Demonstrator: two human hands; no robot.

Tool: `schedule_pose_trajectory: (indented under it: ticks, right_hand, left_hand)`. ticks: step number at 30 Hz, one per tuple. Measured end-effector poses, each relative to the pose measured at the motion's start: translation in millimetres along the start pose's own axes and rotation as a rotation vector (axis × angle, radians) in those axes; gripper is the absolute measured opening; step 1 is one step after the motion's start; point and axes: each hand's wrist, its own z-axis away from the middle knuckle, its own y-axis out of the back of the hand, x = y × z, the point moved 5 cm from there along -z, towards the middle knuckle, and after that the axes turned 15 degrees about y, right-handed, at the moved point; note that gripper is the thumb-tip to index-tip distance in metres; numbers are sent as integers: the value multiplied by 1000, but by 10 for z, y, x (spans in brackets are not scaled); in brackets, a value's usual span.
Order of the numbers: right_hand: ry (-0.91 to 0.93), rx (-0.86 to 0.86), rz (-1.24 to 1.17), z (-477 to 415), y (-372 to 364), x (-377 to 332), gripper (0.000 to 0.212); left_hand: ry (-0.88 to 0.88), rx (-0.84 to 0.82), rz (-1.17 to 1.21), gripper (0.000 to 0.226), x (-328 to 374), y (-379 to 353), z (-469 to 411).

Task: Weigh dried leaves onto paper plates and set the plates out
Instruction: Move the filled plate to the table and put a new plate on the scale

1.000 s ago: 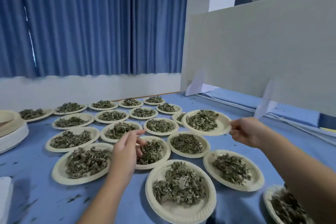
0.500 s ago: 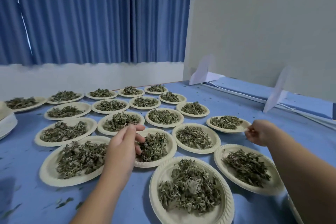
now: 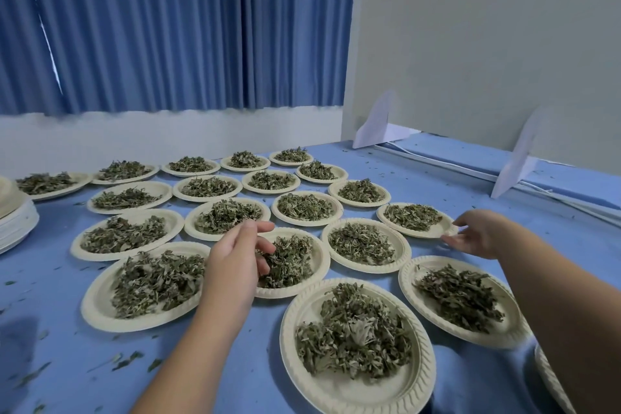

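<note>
While right hand [image 3: 484,235] fingers spread at the far plate [image 3: 435,231] rim | best nudge it flat, near its row | left hand [image 3: 235,262] fingers curl in leaves [image 3: 292,259], hold unclear

I find bare desk [image 3: 420,175] on the right, between the filled plates [image 3: 356,393] and the upright board [image 3: 487,60], though a white cable [image 3: 453,170] lies along the board's foot. The plates sit almost rim to rim, leaving only narrow gaps; a plate stack [image 3: 16,225] blocks the left edge.
</note>
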Motion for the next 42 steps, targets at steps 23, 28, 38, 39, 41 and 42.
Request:
schedule_pose_trajectory:
  ticks: [23, 28, 38, 39, 41, 42]
  right_hand:
    - [291, -722, -250, 2303, -2585, -1151, 10]
    - [331, -952, -164, 3115, -3529, -1202, 11]
    - [844, -788, 184, 3828, -4885, -1540, 8]
    - [952, -758, 265, 3854, -5017, -1619, 9]
    - [1174, -697, 492, 3894, -5299, -1757, 29]
    - [1270, -686, 607, 3916, -5448, -1811, 40]
  left_hand:
    - [-109, 173, -186, 36, 961, 2374, 902]
    - [-54, 549, -572, 32, 854, 3703, 1162]
    - [162, 819, -954, 26, 497, 4474, 1273]
    - [169, 816, -1012, 25, 483, 4451, 1276]
    - [174, 830, -1073, 24, 464, 4435, 1298]
    - [173, 849, -1082, 24, 469, 4447, 1311]
